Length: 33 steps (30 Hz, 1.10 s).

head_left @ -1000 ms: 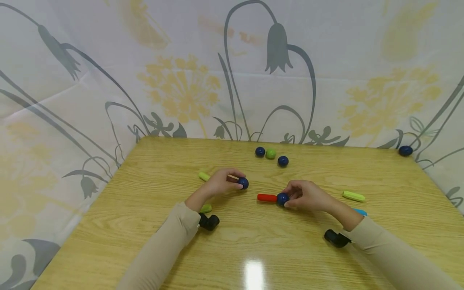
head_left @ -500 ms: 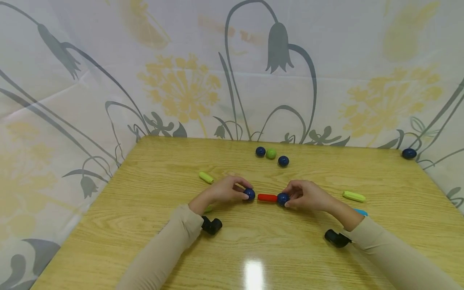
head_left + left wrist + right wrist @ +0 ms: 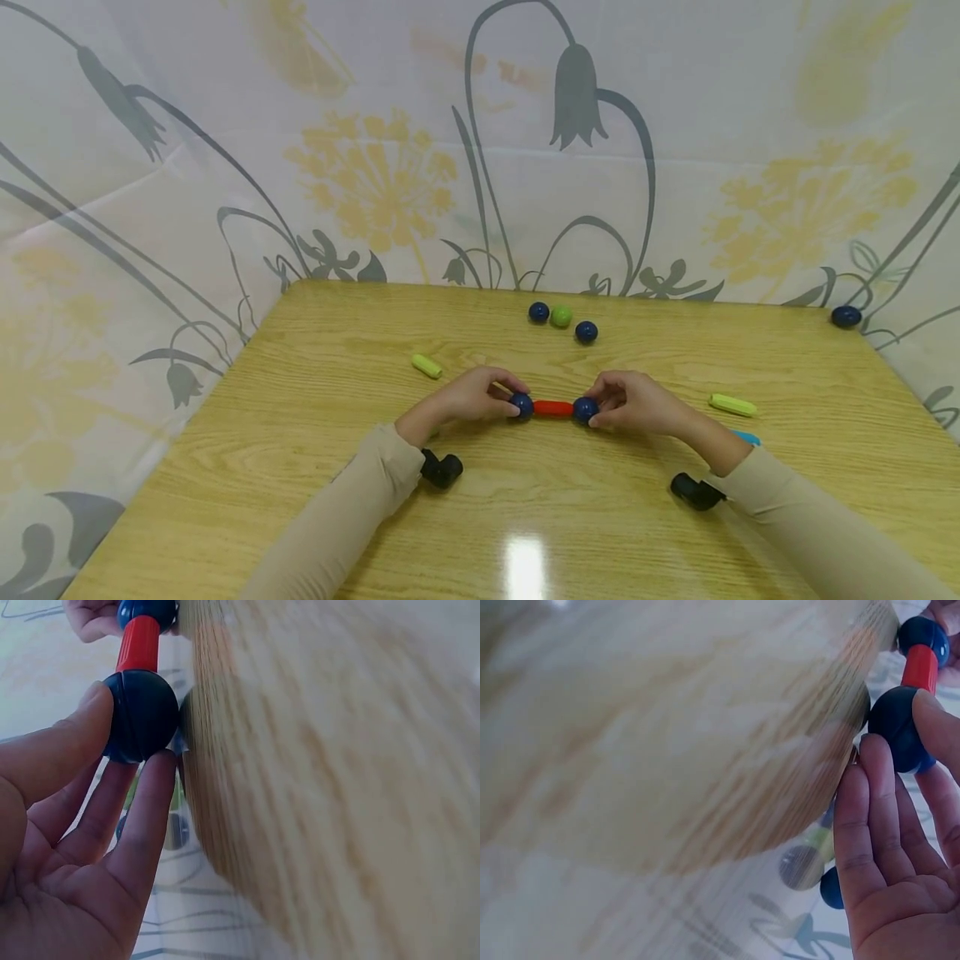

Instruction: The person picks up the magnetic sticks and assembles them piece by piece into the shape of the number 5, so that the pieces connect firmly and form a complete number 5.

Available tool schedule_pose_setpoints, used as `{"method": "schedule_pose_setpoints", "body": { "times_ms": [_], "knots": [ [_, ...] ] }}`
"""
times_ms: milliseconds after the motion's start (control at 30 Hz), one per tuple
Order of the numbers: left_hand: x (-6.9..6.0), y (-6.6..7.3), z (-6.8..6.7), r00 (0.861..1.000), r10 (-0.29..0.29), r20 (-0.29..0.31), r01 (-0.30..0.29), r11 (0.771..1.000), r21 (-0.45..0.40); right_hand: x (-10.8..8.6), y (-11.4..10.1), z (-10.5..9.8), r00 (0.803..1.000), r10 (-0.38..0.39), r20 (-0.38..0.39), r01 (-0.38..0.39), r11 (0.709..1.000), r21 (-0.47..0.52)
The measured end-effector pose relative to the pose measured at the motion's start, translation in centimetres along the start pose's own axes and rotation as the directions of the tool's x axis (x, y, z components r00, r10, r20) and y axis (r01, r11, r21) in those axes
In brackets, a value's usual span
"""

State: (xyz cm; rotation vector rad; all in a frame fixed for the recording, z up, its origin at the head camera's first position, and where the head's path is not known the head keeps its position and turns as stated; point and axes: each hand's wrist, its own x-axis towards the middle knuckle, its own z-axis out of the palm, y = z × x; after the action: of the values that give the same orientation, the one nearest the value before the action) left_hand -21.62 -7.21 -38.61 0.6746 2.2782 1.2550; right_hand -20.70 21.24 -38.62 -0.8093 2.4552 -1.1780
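Observation:
A red rod lies between two dark blue balls near the middle of the table, touching both. The left hand pinches the left ball between thumb and fingers. At the rod's other end, the right hand pinches the right ball. In the left wrist view, the near ball meets the end of the red rod, with the thumb on one side and fingertips beneath. The right wrist view shows the other ball held likewise against the rod.
Behind the hands are two blue balls and a green ball. Another blue ball sits at the far right corner. Yellow-green rods lie left and right, and a blue piece is beside the right wrist.
The left hand has brought its blue ball toward the front and right, up against the red rod's left end. The right hand has stayed in place on its ball.

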Motion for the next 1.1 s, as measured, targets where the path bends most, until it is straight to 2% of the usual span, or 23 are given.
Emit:
{"method": "schedule_pose_setpoints", "body": {
  "times_ms": [267, 500, 700, 867, 1100],
  "knots": [
    [-0.3, 0.0, -0.1, 0.999, 0.028, -0.019, -0.028, 0.999, 0.028, 0.0, 0.1, 0.1, 1.000, -0.004, 0.005, 0.004, 1.000, 0.027],
    [-0.8, -0.3, -1.1, 0.995, 0.086, -0.058, -0.083, 0.995, 0.057, -0.1, 0.1, 0.0, 1.000, -0.002, 0.004, 0.002, 0.999, 0.038],
    [-1.7, -0.6, -2.2, 0.994, 0.056, -0.094, -0.052, 0.997, 0.050, 0.0, 0.2, 0.1, 1.000, -0.005, 0.005, 0.005, 1.000, 0.029],
    [-2.2, -1.0, -3.2, 0.989, 0.070, -0.132, -0.062, 0.996, 0.060, 0.0, 0.2, 0.1, 1.000, -0.011, 0.001, 0.011, 1.000, 0.023],
    [-3.2, -1.8, -4.6, 0.982, 0.079, -0.173, -0.056, 0.989, 0.133, -0.1, 0.1, 0.1, 1.000, 0.001, -0.006, -0.001, 1.000, 0.010]
  ]
}}
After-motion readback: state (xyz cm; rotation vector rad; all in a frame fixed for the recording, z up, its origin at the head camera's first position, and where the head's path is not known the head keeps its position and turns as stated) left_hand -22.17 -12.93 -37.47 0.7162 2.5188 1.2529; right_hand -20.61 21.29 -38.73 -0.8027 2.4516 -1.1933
